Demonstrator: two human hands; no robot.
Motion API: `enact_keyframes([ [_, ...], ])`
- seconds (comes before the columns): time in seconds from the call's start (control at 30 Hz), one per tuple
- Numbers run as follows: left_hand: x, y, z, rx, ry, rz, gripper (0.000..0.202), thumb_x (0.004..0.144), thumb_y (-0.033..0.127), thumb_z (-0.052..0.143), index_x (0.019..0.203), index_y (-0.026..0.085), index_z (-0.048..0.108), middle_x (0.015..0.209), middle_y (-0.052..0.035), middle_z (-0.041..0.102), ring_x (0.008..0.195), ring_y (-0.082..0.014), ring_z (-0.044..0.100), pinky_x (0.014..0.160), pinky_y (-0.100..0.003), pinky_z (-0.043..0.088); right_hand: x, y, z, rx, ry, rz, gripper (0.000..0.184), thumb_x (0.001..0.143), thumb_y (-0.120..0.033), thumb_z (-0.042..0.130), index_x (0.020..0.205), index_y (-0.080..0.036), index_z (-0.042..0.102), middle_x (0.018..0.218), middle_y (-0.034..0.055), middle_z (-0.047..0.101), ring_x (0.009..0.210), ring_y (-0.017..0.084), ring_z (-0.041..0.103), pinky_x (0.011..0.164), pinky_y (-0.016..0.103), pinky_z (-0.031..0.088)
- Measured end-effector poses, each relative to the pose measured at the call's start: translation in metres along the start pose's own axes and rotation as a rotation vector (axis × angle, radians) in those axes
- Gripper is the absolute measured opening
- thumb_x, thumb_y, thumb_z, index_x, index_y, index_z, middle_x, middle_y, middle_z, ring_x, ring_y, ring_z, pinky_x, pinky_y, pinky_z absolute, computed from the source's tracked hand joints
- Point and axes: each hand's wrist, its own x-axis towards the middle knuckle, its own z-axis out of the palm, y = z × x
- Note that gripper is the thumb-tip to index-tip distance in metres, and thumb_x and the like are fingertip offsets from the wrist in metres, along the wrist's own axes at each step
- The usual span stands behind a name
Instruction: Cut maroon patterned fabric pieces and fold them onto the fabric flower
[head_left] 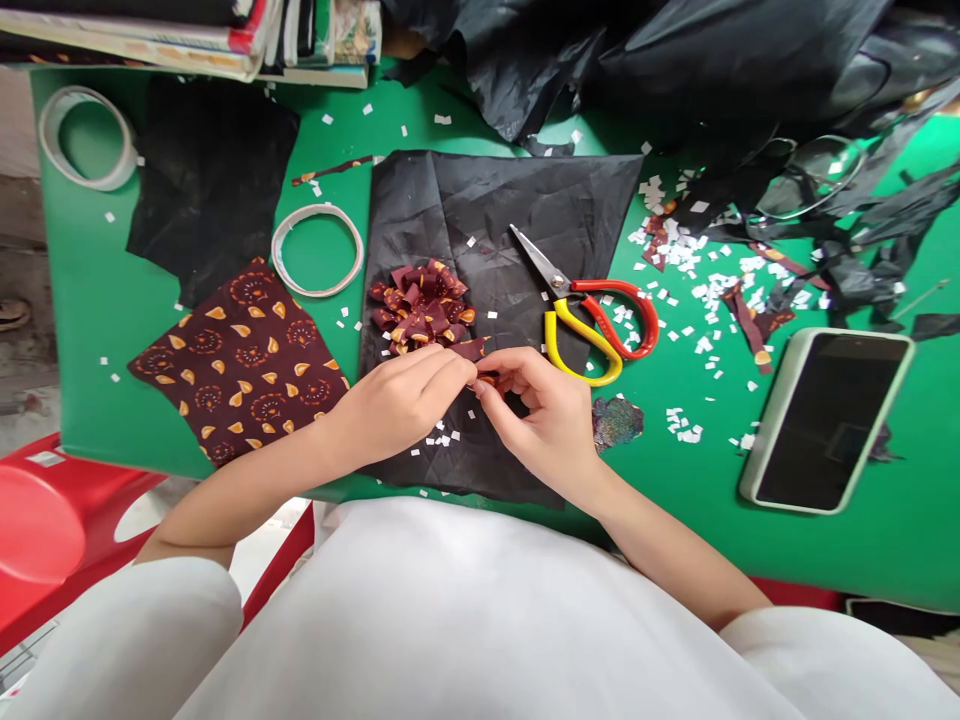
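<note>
My left hand (pixel 412 395) and my right hand (pixel 536 410) meet over a black sheet (pixel 495 200), fingertips pinched together. Between them is a small piece of maroon patterned fabric (pixel 489 379), mostly covered by the fingers. Just beyond my left hand lies a heap of folded maroon fabric pieces (pixel 424 305) with yellow marks. Scissors (pixel 561 285) with one red and one yellow handle rest on the sheet beyond my right hand, blades pointing away. A larger maroon cloth piece (pixel 240 360) lies left of my left forearm.
Two tape rolls (pixel 51 140) (pixel 358 255) lie on the green table (pixel 90 320) at left, near a black piece (pixel 217 170). White paper bits (pixel 682 250) and scraps scatter rightward. A phone (pixel 832 420) lies at right. Books (pixel 322 40) and black plastic (pixel 675 60) line the back.
</note>
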Motion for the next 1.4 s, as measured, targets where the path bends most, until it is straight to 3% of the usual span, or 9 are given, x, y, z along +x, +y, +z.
enact_keyframes([
  [0.23,-0.002,0.0,0.002,0.07,-0.025,0.038,0.009,0.088,0.009,0.042,0.088,0.014,0.049,0.076,-0.003,0.06,0.072,-0.0145,0.055,0.069,-0.027,0.048,0.0,0.001,0.002,-0.131,-0.003,-0.142,0.015,0.079,-0.008,0.056,0.088,-0.019,0.053,0.08,-0.0018,0.063,0.059,0.006,0.054,0.053,0.018,0.046],
  [0.6,0.0,0.001,0.0,0.09,-0.033,0.072,0.01,0.087,0.007,0.042,0.089,0.014,0.049,0.075,-0.0027,0.06,0.07,-0.0144,0.055,0.067,-0.027,0.048,-0.005,0.004,0.007,-0.214,0.008,-0.199,0.019,0.079,-0.007,0.052,0.091,-0.02,0.047,0.08,-0.0009,0.062,0.063,0.008,0.056,0.053,0.019,0.045],
  [0.83,0.002,0.004,0.0,0.058,-0.048,0.055,0.007,0.087,0.01,0.044,0.087,0.014,0.05,0.072,-0.0026,0.059,0.067,-0.0141,0.054,0.067,-0.027,0.049,-0.005,0.003,0.006,-0.16,0.033,-0.172,0.024,0.075,-0.004,0.05,0.092,-0.021,0.049,0.079,-0.0016,0.061,0.061,0.009,0.056,0.056,0.021,0.048],
  [1.13,-0.001,0.009,0.004,0.03,0.069,0.063,0.007,0.084,0.008,0.049,0.09,0.012,0.051,0.085,-0.0073,0.065,0.079,-0.0159,0.063,0.074,-0.028,0.055,-0.003,-0.002,0.001,0.014,0.061,-0.002,0.02,0.075,-0.009,0.054,0.088,-0.022,0.047,0.074,-0.0033,0.057,0.058,0.008,0.054,0.053,0.02,0.046],
  [1.3,0.0,0.009,0.001,0.005,0.129,-0.028,0.011,0.081,0.008,0.053,0.092,0.009,0.052,0.101,-0.0134,0.066,0.094,-0.0184,0.065,0.085,-0.027,0.054,-0.003,0.0,0.001,0.137,0.046,0.042,0.019,0.075,-0.011,0.058,0.087,-0.022,0.047,0.076,-0.0031,0.056,0.063,0.009,0.058,0.055,0.021,0.049],
  [1.4,0.001,0.008,-0.001,-0.058,0.131,-0.08,0.011,0.083,0.011,0.051,0.094,0.011,0.05,0.097,-0.0102,0.067,0.094,-0.0156,0.064,0.084,-0.026,0.054,-0.003,0.002,0.001,0.171,0.06,0.031,0.019,0.075,-0.012,0.06,0.086,-0.022,0.049,0.078,-0.0027,0.056,0.066,0.009,0.06,0.059,0.021,0.052],
])
